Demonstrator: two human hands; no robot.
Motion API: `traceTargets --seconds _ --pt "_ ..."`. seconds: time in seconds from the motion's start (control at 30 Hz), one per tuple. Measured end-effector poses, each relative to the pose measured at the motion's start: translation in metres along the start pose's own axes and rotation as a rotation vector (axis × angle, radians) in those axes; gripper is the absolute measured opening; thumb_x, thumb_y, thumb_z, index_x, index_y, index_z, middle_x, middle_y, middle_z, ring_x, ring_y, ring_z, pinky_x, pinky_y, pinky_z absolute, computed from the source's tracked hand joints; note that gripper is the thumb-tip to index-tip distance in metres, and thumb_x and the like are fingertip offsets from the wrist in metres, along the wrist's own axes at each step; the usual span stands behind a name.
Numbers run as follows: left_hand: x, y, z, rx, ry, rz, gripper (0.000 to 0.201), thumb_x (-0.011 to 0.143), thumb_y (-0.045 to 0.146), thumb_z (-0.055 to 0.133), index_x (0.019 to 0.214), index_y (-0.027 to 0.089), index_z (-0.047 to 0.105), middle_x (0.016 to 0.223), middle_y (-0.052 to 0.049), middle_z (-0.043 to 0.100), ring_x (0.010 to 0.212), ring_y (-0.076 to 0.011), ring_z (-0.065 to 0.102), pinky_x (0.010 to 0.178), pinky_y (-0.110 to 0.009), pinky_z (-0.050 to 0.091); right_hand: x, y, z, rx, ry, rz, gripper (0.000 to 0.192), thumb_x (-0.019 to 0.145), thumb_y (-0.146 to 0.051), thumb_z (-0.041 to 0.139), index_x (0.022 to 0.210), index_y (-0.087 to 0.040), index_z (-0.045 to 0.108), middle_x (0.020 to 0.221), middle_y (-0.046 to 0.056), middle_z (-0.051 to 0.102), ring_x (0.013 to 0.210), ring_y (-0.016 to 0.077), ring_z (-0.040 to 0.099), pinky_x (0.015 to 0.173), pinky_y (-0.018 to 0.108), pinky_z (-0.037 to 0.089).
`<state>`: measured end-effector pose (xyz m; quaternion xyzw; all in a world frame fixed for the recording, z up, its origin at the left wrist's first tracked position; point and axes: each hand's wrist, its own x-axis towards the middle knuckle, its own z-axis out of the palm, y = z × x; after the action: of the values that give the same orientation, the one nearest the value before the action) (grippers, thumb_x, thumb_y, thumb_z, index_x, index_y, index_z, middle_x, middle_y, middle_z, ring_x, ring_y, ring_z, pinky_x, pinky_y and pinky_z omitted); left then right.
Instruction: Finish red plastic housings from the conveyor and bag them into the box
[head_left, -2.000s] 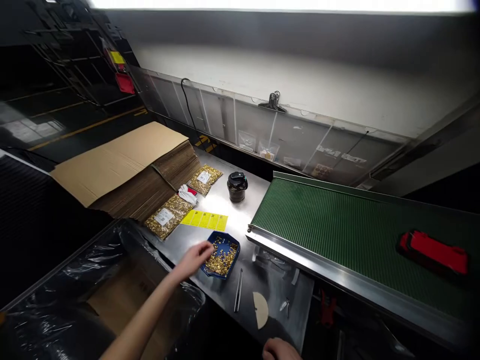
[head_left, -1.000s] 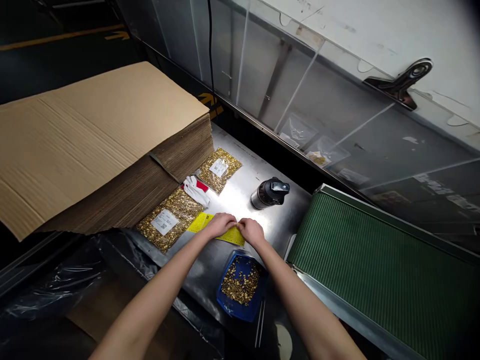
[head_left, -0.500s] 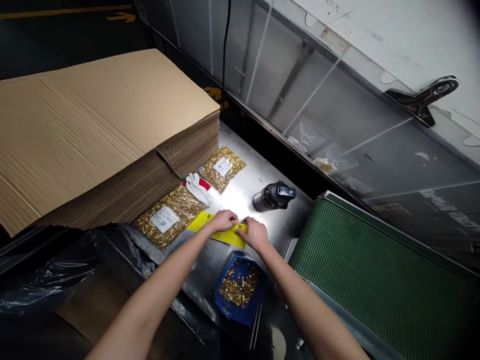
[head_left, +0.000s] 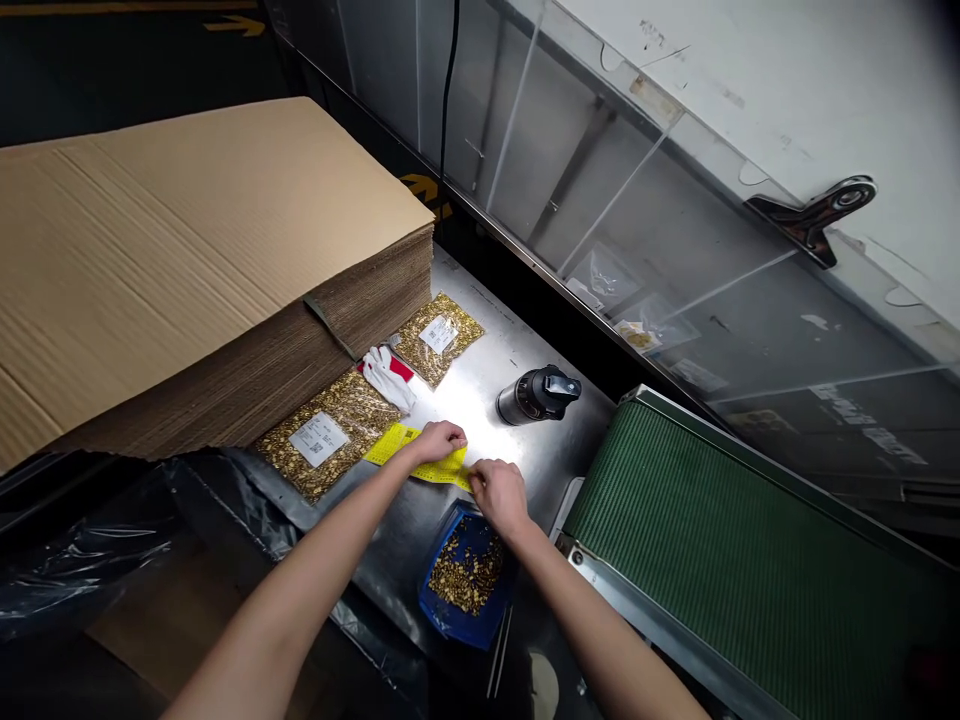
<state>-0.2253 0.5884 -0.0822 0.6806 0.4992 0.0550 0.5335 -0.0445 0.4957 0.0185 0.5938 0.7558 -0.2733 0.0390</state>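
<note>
A yellow strip of labels (head_left: 390, 447) lies on the steel table (head_left: 480, 400). My left hand (head_left: 437, 440) presses down on the strip's middle. My right hand (head_left: 498, 492) pinches the strip's right end, which curls up a little off the table. Just below my right hand sits a blue tray (head_left: 465, 580) holding several small brass parts. Two clear bags of brass parts lie to the left: a large bag (head_left: 322, 446) and a smaller bag (head_left: 437, 337).
A tall stack of flat cardboard (head_left: 187, 270) fills the left. A white and red glove (head_left: 386, 372) lies by it. A black bottle (head_left: 536, 395) lies on its side. The green conveyor belt (head_left: 750, 560) runs at right. Tweezers (head_left: 496, 665) lie near the front edge.
Two seconds ago my left hand was at the blue tray and my right hand was low by the table's edge. Both moved onto the yellow strip; my right hand has since pulled its end nearer.
</note>
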Motion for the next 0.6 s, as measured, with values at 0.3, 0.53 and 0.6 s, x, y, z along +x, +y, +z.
traceTargets --seconds 0.3,0.53,0.6 --pt "-0.021 0.033 -0.022 -0.322 0.136 0.086 0.033 0.096 0.042 0.064 0.116 0.016 0.067 0.126 -0.012 0.068 0.116 -0.0256 0.064 0.102 -0.048 0.052 -0.077 -0.016 -0.015 0.453 0.231 -0.057 0.022 0.101 -0.035 0.052 0.103 -0.025 0.072 0.097 0.005 0.074 0.093 0.0215 0.065 0.086 0.034 0.044" --pt "-0.091 0.128 -0.002 -0.647 0.180 0.223 0.043 0.081 0.053 0.073 0.103 0.017 0.067 0.095 -0.007 0.073 0.090 -0.0233 0.069 0.081 -0.033 0.058 -0.063 -0.002 -0.049 0.760 0.452 0.210 0.031 0.098 -0.042 0.059 0.104 -0.015 0.071 0.087 0.006 0.073 0.072 0.0184 0.064 0.063 0.027 0.051" --pt "-0.101 0.144 0.013 -0.680 0.234 0.198 0.038 0.084 0.055 0.068 0.088 0.018 0.064 0.083 -0.004 0.070 0.081 -0.0215 0.068 0.076 -0.031 0.057 -0.066 -0.006 -0.065 0.878 0.392 0.179 0.025 0.094 -0.040 0.064 0.098 -0.016 0.073 0.085 0.004 0.074 0.074 0.0178 0.065 0.066 0.026 0.051"
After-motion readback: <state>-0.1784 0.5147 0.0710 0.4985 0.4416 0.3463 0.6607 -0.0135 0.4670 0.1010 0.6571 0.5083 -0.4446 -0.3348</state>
